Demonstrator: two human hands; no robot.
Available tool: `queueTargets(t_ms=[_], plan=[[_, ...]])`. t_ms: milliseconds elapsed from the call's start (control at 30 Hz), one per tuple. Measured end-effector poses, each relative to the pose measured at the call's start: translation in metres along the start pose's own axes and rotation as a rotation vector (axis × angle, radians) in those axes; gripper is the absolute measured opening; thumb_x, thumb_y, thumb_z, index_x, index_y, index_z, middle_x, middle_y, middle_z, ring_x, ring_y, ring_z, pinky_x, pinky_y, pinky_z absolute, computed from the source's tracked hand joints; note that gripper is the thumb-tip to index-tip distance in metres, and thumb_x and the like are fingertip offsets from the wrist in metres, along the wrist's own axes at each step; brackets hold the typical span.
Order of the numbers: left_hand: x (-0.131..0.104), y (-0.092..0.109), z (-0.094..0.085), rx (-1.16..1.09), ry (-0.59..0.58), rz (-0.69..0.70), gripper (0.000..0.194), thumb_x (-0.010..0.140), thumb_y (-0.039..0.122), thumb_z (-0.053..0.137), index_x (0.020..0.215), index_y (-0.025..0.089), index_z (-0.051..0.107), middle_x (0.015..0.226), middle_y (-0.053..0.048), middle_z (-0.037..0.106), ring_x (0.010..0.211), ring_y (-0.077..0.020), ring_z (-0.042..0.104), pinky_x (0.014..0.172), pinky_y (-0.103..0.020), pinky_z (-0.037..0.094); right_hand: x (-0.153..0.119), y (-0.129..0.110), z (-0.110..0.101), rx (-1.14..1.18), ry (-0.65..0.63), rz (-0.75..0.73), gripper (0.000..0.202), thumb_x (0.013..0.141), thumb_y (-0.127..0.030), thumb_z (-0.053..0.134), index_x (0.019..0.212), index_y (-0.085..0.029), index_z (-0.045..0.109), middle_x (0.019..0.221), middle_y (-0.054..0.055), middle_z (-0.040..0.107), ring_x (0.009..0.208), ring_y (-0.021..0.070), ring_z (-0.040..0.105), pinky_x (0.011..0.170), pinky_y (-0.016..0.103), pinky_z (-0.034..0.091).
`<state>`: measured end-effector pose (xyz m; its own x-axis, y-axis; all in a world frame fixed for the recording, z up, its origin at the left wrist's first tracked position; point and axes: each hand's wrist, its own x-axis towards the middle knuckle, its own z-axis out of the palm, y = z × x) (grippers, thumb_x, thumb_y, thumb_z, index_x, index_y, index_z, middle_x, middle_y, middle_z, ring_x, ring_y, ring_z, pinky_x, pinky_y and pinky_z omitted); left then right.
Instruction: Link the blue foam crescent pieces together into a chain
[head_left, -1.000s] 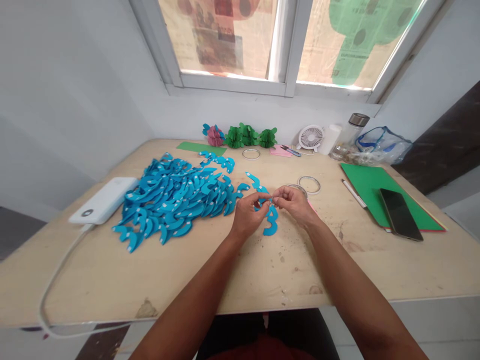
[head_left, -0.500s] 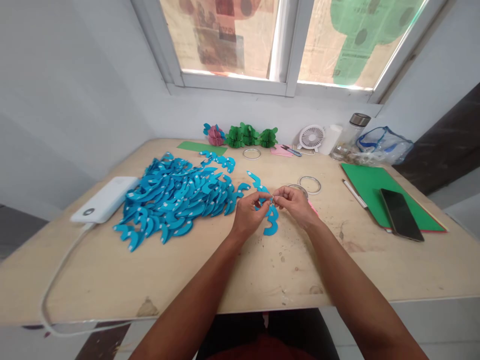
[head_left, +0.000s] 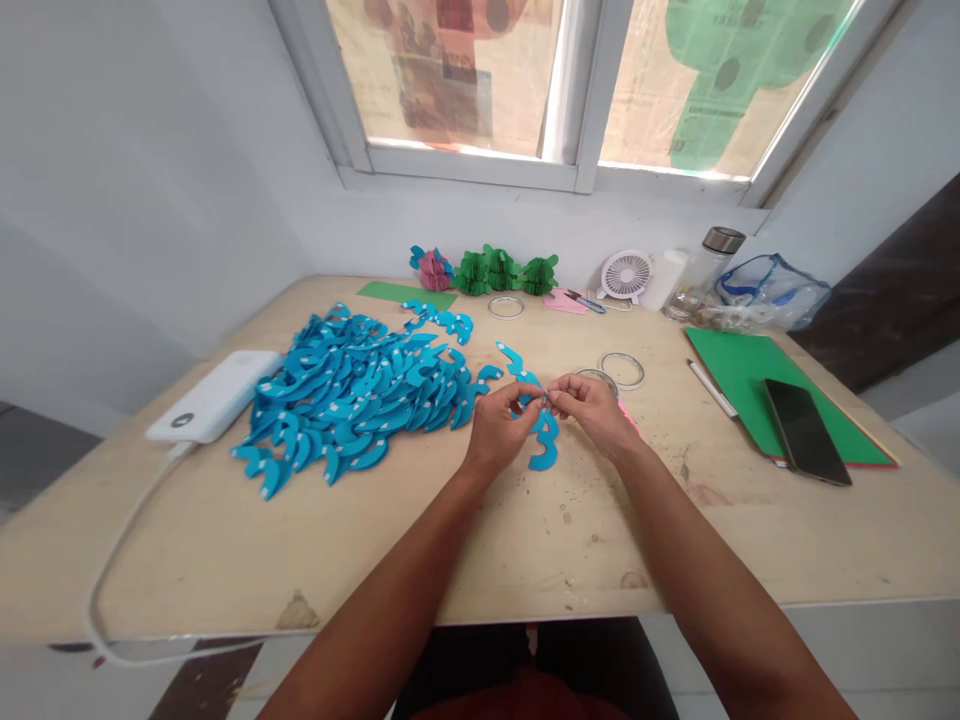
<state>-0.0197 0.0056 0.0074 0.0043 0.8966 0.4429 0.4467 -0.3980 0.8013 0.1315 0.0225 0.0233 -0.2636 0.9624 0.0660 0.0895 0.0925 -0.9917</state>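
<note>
My left hand [head_left: 504, 425] and my right hand [head_left: 589, 405] meet fingertip to fingertip, each closed in a pinch. What lies between the fingertips is too small to make out. Just beneath and behind them are loose curved blue paper cutouts [head_left: 544, 450] bearing small white squares, partly hidden by the fingers. To the left spreads a large heap of similar blue paper cutouts [head_left: 352, 385]. Beside my right hand lie narrow tape rolls [head_left: 622, 371], one partly behind the fingers, and a bit of pink paper [head_left: 628, 416].
A white power bank [head_left: 214, 398] with a cable sits at the left. On the right, a phone [head_left: 806, 430] rests on green sheets [head_left: 735, 370] beside a pen [head_left: 711, 388]. Paper flowers [head_left: 487, 271], a small fan [head_left: 627, 275] and a glass bottle [head_left: 705, 275] line the wall.
The view has shifted very slightly. Both hands keep the same pinched pose over the blue cutouts, with hardly any movement.
</note>
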Motion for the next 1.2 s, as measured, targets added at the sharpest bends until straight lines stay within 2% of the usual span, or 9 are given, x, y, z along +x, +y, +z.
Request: queueTargets(t_ms=[400,700,967,1200], plan=[[-0.0001,0.0012,-0.0001,-0.020,-0.001,-0.017,0.012,0.073,0.022,0.058,0.079,0.019,0.068,0.072,0.001,0.068,0.059,-0.0107,0.056,0.058,-0.022,0.043,0.0009,0.0020,-0.0010,0.006,-0.008,0.006,0.023,0.071,-0.039,0.064,0.073,-0.016,0.061,0.065,0.001,0.062,0.061,0.0109,0.053,0.057,0.024,0.040],[0.0035,-0.0008,-0.0024,-0.233,0.033,-0.180,0.015,0.071,0.029,0.060,0.076,0.017,0.068,0.068,-0.001,0.065,0.057,-0.0110,0.054,0.052,-0.022,0.043,0.0009,0.0030,-0.0024,0.007,-0.026,0.013,0.022,0.072,-0.039,0.063,0.072,-0.017,0.059,0.066,0.001,0.061,0.061,0.0111,0.053,0.057,0.024,0.041],[0.0040,0.0005,-0.0030,-0.296,-0.062,-0.199,0.013,0.070,0.026,0.059,0.070,0.016,0.067,0.065,-0.001,0.066,0.059,-0.0123,0.057,0.051,-0.022,0.043,0.0000,0.0010,-0.0017,-0.008,-0.057,-0.001,0.018,0.072,-0.036,0.061,0.073,-0.017,0.059,0.065,0.001,0.061,0.061,0.0116,0.054,0.057,0.024,0.041],[0.0040,-0.0003,-0.0035,-0.397,-0.056,-0.267,0.012,0.067,0.023,0.059,0.075,0.017,0.066,0.065,-0.001,0.066,0.059,-0.0130,0.060,0.052,-0.023,0.047,-0.0009,0.0003,-0.0014,-0.020,-0.073,0.016,0.014,0.072,-0.031,0.061,0.074,-0.017,0.060,0.063,-0.001,0.058,0.060,0.0109,0.052,0.056,0.024,0.040]])
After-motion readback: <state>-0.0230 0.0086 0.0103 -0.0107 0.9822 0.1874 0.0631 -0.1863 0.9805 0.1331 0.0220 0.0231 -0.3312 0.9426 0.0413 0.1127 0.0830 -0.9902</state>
